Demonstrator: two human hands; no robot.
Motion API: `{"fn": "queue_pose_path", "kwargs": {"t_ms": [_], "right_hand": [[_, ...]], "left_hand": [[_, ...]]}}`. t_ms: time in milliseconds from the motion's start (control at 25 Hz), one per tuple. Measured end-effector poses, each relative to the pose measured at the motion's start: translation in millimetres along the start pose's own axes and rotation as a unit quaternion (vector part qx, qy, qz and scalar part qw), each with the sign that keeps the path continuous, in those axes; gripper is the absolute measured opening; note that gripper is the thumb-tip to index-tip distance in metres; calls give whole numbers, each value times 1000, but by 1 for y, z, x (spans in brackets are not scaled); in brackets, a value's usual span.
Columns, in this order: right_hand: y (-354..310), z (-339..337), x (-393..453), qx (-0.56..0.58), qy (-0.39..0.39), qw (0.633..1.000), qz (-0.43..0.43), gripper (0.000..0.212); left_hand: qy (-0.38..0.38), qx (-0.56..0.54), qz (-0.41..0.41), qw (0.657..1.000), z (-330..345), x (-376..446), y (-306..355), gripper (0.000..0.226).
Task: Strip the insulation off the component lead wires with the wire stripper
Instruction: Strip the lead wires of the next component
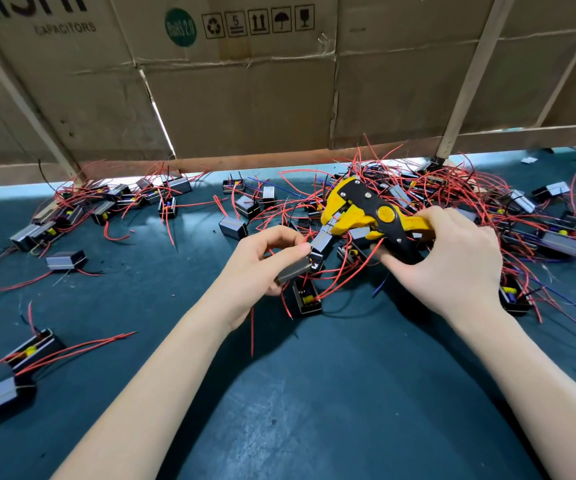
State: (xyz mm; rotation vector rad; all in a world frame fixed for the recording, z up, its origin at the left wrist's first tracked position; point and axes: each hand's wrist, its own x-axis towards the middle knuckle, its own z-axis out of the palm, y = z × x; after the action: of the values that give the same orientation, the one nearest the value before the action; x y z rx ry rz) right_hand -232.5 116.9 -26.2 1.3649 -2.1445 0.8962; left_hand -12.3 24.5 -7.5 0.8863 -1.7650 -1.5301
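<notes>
- The flattened brown cardboard boxes, propped on pale slats, wall off the far side of the dark teal counter, so there is little room to work beyond the wire heaps.
- A dense tangle of small grey box components with red lead wires fills the far right of the counter, right behind and beneath the tool; stray red loops there could catch in the stripper head.
- A looser group of the same grey components lies at the far left, and a few more sit at the near left edge, well apart from the hands.
- The yellow and black wire stripper is held above the counter at centre right, its head pointing left toward the held component.
- The right hand is wrapped round the stripper's handles; whether they are fully squeezed I cannot tell.
- The left hand pinches a grey box-shaped component between thumb and fingers, just left of the stripper head.
- Judged from this, the step is feeding one lead into the head: it would go best to single out one red wire, keep the component steady, seat only the wire's tip, then squeeze evenly.
- Another open component lies just below the held one, its wires crossing the working spot.
</notes>
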Motion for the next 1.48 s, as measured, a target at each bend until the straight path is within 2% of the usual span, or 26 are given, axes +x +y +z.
{"fn": "queue_pose_path", "kwargs": {"t_ms": [120, 240, 440, 560, 880, 1080, 1280, 1480], "right_hand": [[2, 0, 0, -4, -4, 1000, -7, 60], [0, 2, -2, -19, -18, 1000, -18, 59], [-3, 5, -4, -18, -10, 1000, -21, 58], [-1, 5, -5, -20, -17, 999, -20, 56], [-1, 6, -5, -19, -31, 999, -20, 55], [-1, 7, -5, -29, -31, 999, -22, 55], [-2, 8, -6, -35, -38, 998, -26, 56], [-5, 6, -8, -32, -41, 998, -35, 56]], "left_hand": [[19, -5, 4, 1000, -2, 2, -2, 17], [21, -1, 2, 1000, -2, 2, -3, 6], [35, 0, -6, 999, 2, 1, -5, 11], [37, 3, 11, 999, 2, 0, -6, 4], [51, -6, 37, 998, 3, 0, -4, 19], [64, -4, 49, 997, 3, 1, -6, 10], [61, 72, 82, 992, 2, -1, -5, 17], [51, 132, 103, 985, 3, -1, -9, 11]]}}
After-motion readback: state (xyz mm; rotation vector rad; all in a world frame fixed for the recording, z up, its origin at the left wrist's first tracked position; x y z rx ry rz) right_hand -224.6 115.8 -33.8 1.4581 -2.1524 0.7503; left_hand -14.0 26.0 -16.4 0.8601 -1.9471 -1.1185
